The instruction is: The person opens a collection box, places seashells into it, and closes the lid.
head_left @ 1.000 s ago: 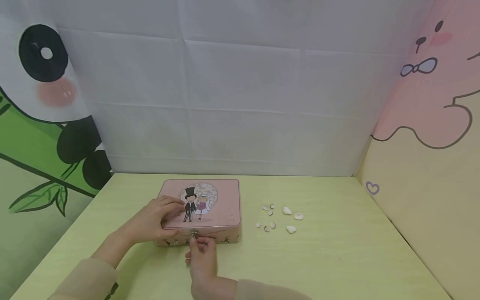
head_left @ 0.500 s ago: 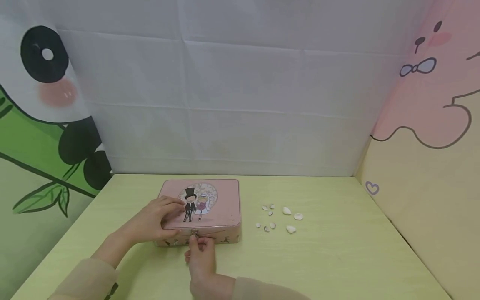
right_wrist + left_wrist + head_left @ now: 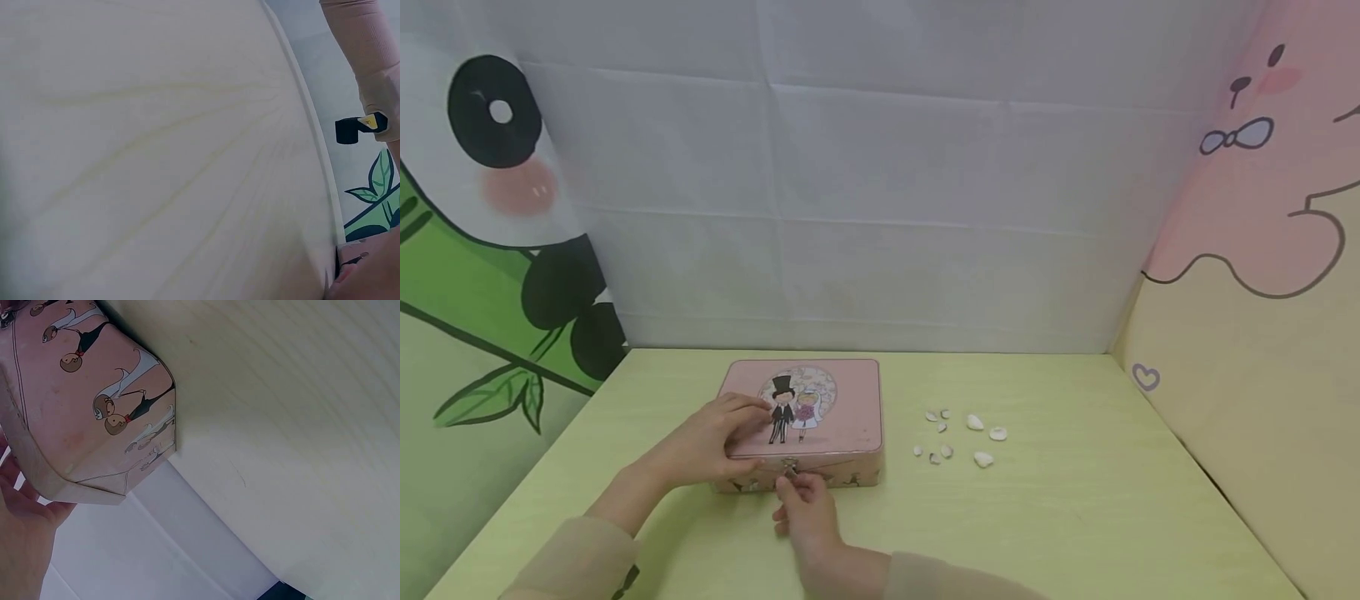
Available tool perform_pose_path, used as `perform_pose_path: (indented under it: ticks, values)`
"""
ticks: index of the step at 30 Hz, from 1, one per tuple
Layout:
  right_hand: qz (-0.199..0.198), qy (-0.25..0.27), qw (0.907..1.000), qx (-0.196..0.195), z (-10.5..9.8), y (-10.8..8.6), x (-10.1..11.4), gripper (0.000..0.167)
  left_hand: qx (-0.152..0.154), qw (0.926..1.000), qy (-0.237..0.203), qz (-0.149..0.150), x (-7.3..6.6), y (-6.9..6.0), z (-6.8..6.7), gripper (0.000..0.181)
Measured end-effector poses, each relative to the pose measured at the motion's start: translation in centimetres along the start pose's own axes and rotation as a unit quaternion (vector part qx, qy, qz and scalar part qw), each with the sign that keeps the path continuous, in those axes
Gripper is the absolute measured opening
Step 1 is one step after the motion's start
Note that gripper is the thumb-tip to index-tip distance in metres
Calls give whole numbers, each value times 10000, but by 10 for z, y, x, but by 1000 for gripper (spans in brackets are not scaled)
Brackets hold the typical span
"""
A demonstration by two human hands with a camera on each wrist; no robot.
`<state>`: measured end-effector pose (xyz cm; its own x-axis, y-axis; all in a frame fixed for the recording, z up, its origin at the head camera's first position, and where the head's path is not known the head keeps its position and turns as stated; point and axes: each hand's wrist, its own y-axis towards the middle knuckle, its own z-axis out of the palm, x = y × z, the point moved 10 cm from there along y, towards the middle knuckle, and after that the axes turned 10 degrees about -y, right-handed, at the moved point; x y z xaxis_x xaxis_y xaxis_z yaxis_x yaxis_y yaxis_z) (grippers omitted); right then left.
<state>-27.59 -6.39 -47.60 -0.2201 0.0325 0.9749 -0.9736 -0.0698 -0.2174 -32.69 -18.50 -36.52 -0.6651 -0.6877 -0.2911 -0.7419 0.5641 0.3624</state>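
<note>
A closed pink tin box [image 3: 857,408], its lid printed with a couple, stands on the table at centre-left. My left hand [image 3: 700,442] grips its front left part, fingers over the lid and thumb along the front edge. In the left wrist view, that hand [image 3: 25,537] lies against the lid edge beside the printed side of the box [image 3: 69,419]. At the front, my right hand [image 3: 812,517] pinches the small metal latch [image 3: 789,467] between thumb and bent fingers; the fingertips partly cover it. Only part of the right hand [image 3: 369,275] shows in the right wrist view.
Several small white shells [image 3: 974,422] lie scattered on the light yellow-green table [image 3: 1075,483], right of the box. A white cloth wall [image 3: 880,275] rises behind the table, with printed panels on both sides.
My right wrist has swung slightly to the right, and the thumb has tilted at the latch. The left hand holds its place on the box, and the lid stays closed.
</note>
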Motion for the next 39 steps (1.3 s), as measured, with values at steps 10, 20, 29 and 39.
perform_pose_path:
  ticks: [10, 20, 29, 39]
  values:
    - [-310, -752, 9956, 454, -22, -4, 3, 30, 49, 9999, 34, -107, 3, -1, 2, 49]
    - [-928, -1754, 9755, 947, -50, -10, 17, 25, 78, 9999, -11, -96, 1, 1, 4, 51]
    - [-1239, -2205, 9624, 989, -79, -9, 31, 25, 132, 9998, -3, -165, 1, 1, 4, 51]
    - [-2221, -3155, 9202, 658, -113, 1, 52, 17, 211, 9995, -10, -248, 5, 0, 6, 52]
